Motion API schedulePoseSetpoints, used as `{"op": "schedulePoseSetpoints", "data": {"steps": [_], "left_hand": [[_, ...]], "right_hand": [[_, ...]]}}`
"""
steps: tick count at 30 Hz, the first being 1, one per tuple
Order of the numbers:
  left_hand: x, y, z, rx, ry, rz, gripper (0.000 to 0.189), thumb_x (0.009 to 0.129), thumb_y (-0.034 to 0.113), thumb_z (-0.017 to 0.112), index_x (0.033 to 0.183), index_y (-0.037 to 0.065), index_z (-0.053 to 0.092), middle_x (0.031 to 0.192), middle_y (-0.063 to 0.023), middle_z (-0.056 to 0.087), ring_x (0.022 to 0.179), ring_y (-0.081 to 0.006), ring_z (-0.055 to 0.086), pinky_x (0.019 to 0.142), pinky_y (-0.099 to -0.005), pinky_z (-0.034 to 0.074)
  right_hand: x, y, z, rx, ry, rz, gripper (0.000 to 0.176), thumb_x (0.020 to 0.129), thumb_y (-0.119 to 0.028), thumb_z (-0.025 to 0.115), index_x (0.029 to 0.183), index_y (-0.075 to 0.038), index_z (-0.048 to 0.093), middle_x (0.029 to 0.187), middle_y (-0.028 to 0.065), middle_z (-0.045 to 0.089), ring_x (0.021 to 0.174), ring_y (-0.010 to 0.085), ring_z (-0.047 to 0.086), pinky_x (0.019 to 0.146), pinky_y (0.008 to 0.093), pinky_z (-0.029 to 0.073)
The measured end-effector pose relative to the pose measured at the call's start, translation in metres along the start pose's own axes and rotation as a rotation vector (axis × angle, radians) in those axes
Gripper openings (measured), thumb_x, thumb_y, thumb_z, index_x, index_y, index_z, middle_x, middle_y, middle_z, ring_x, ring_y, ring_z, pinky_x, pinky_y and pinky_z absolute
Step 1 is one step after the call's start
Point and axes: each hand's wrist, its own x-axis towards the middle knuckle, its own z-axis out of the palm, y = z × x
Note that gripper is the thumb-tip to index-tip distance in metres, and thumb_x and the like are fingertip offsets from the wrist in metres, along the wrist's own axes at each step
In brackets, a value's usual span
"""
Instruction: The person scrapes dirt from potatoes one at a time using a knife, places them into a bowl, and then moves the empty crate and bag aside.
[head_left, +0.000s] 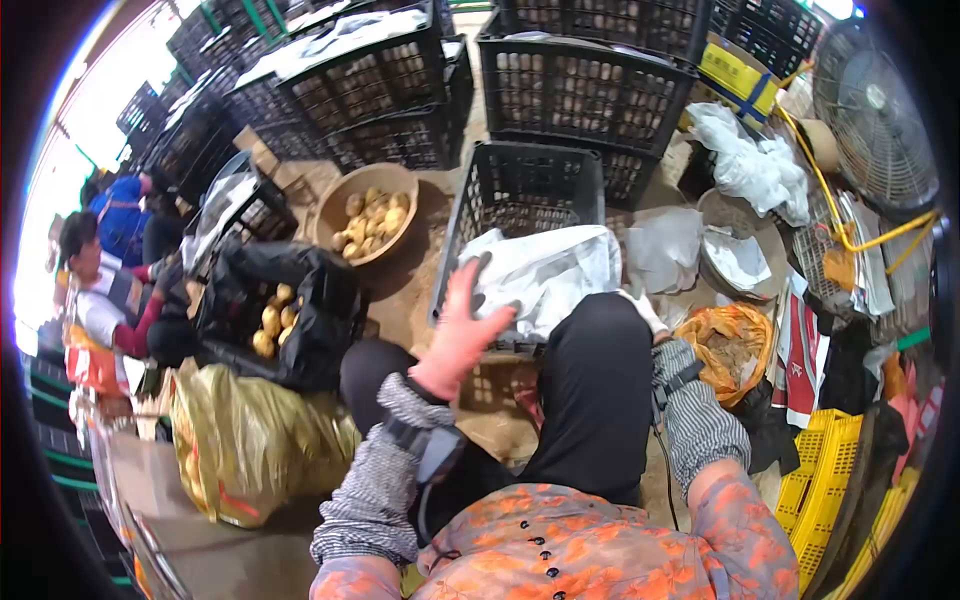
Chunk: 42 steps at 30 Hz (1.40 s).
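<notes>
My left hand (460,335), in a pink glove with dark fingertips, is raised with its fingers spread and nothing in it. It overlaps the left side of a black plastic crate (456,222) standing in front of my knees. White sheeting (565,262) lies bunched in the near half of that crate, right by my left fingertips. My right hand (648,310) wears a whitish glove and sits at the outer side of my right knee. That knee hides most of its fingers, so I cannot tell what they hold.
To the left are a brown bowl (326,215) of yellow-brown round produce, a black-lined container (235,280) with more, and a yellowish sack (265,435). Stacked full crates (590,90) rise ahead. Right stand an orange bag (755,335), a basin (712,208) and a fan (875,110). A person (110,290) sits far left.
</notes>
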Motion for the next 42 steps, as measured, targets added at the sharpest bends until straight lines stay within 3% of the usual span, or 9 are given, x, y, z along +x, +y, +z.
{"op": "schedulePoseSetpoints", "data": {"steps": [8,13,17,23,28,31,37,40,42], "left_hand": [[0.039,-0.13,0.052,0.918,-0.531,-0.251,0.081,0.065,0.043,0.073,0.133,0.014,0.04,0.136,-0.0241,0.036,0.118,-0.044,0.04,0.098,-0.0516,0.034],[0.064,-0.115,0.065,-0.196,-0.237,-0.165,0.026,0.08,0.011,0.06,0.105,0.003,0.06,0.091,-0.0097,0.063,0.078,-0.0226,0.062,0.072,-0.0309,0.05],[0.067,-0.031,0.038,-0.349,0.329,0.102,0.064,0.077,0.008,0.065,0.133,0.003,0.035,0.118,-0.0142,0.051,0.104,-0.0221,0.052,0.085,-0.0334,0.046],[0.043,-0.052,0.044,-0.069,-0.565,0.241,0.063,0.077,0.012,0.066,0.133,0.002,0.038,0.127,-0.0124,0.05,0.119,-0.0241,0.046,0.103,-0.0356,0.033],[0.006,0.04,0.018,-0.895,-0.343,0.024,0.051,0.084,0.016,0.061,0.129,0.001,0.043,0.12,-0.0078,0.055,0.111,-0.0192,0.053,0.094,-0.0311,0.041],[0.015,0.083,0.02,-0.729,-0.408,0.073,0.045,0.086,0.012,0.056,0.128,0.0,0.043,0.118,-0.0073,0.056,0.106,-0.0185,0.055,0.09,-0.0301,0.044],[0.012,0.072,-0.019,-0.884,-0.139,0.073,0.041,0.091,0.014,0.052,0.129,0.0,0.042,0.12,-0.0097,0.054,0.106,-0.0189,0.055,0.089,-0.031,0.047],[0.006,0.015,-0.028,-0.714,-0.28,0.083,0.042,0.094,0.02,0.048,0.131,0.002,0.04,0.124,-0.0096,0.051,0.11,-0.0198,0.053,0.09,-0.0325,0.046],[0.004,0.005,-0.008,-1.522,-0.066,-0.109,0.045,0.095,0.028,0.044,0.132,0.003,0.039,0.128,-0.008,0.05,0.115,-0.0204,0.05,0.092,-0.0353,0.045]], "right_hand": [[-0.024,-0.199,0.043,-0.342,0.286,-0.072,0.021,0.081,-0.012,0.064,0.097,0.001,0.062,0.087,0.0052,0.065,0.077,0.012,0.06,0.067,0.0264,0.048],[-0.014,-0.271,0.047,0.246,-0.128,-0.498,0.014,0.084,-0.004,0.06,0.098,-0.003,0.06,0.089,-0.0022,0.061,0.081,0.0054,0.056,0.075,0.0202,0.045],[-0.081,-0.327,0.097,-0.124,-0.093,-0.598,0.019,0.084,-0.008,0.062,0.101,-0.002,0.059,0.093,0.0014,0.063,0.084,0.0095,0.058,0.077,0.0246,0.048],[-0.168,-0.296,0.155,-0.276,-0.592,-0.276,0.052,0.076,-0.005,0.07,0.122,0.001,0.048,0.112,0.0066,0.057,0.104,0.0128,0.052,0.09,0.0281,0.042],[-0.155,-0.237,0.117,-0.45,-0.225,-0.463,0.085,0.068,-0.013,0.077,0.137,0.001,0.029,0.132,0.0163,0.04,0.118,0.0221,0.045,0.1,0.031,0.036],[-0.126,-0.175,0.135,-0.943,-0.063,-1.361,0.062,0.08,-0.021,0.065,0.132,0.0,0.038,0.131,0.0177,0.043,0.115,0.0269,0.049,0.096,0.0354,0.041],[-0.127,-0.258,0.157,0.512,0.065,-0.171,0.049,0.09,-0.033,0.047,0.125,0.0,0.045,0.121,0.0173,0.053,0.108,0.0282,0.055,0.092,0.0386,0.045],[-0.1,-0.281,0.121,0.633,-0.09,-0.366,0.046,0.093,-0.035,0.037,0.122,-0.001,0.049,0.109,0.0139,0.06,0.098,0.0252,0.06,0.085,0.037,0.05],[-0.098,-0.292,0.108,0.536,-0.101,-0.422,0.046,0.093,-0.035,0.038,0.122,-0.001,0.049,0.109,0.0139,0.06,0.097,0.025,0.06,0.085,0.0368,0.05]]}}
